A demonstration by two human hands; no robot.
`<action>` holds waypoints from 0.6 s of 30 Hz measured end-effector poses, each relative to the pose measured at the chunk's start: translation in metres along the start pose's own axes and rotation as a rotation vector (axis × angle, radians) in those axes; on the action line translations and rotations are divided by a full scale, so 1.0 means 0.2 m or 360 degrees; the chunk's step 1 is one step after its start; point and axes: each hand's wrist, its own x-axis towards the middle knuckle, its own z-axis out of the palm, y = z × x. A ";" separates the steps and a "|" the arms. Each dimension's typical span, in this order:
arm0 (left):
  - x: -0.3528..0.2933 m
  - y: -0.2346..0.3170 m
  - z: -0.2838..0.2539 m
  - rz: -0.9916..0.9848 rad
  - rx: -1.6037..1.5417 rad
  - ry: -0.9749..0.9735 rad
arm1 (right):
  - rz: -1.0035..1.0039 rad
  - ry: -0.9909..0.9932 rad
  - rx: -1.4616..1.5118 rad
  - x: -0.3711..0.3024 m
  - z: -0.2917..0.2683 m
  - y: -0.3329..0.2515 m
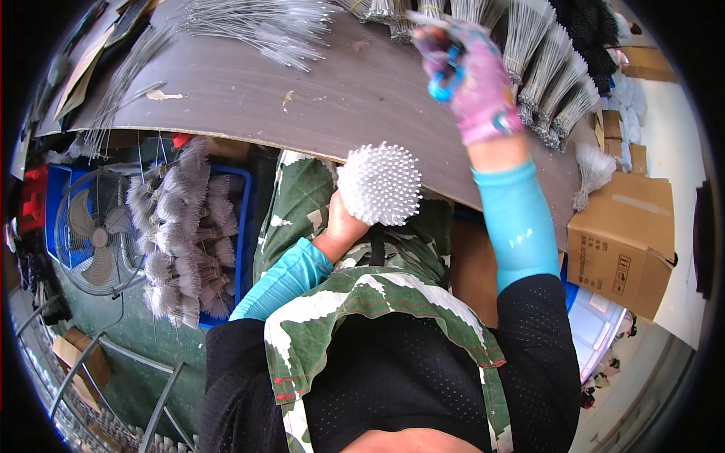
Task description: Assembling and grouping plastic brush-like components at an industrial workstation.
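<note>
My left hand (343, 223) is in front of my lap, closed around a round bundle of thin white-tipped stems (380, 183). The tips face up in a domed cluster, and most of the stems' length is hidden beneath. Over the table at the upper right is my right hand (476, 83), in a stained pink glove with blue on its fingers. Motion smears those fingers, so I cannot tell whether they hold anything. Close by it lie several tied bundles of thin wire-like stems (529, 45).
Loose pale stems (257, 26) spread across the far side of the brown table (226, 98). At the left, a blue crate (245, 226) holds many more bundles (177, 226) beside a metal fan (98, 235). A cardboard box (623, 245) stands at the right.
</note>
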 end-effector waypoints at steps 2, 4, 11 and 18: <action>-0.04 -0.03 0.05 -0.0116 -0.0249 0.0019 | 0.0159 -0.0106 0.0111 0.09 0.06 0.07; -0.04 -0.06 0.05 -0.0124 -0.0192 -0.0133 | 0.0196 -0.0086 0.0124 0.10 0.12 0.11; 0.01 0.00 0.04 -0.0201 -0.0456 0.0221 | 0.0322 0.0005 0.0173 0.11 0.29 0.20; -0.02 -0.05 0.06 -0.0213 -0.0384 0.0159 | 0.0412 -0.0201 0.0199 0.10 0.13 0.17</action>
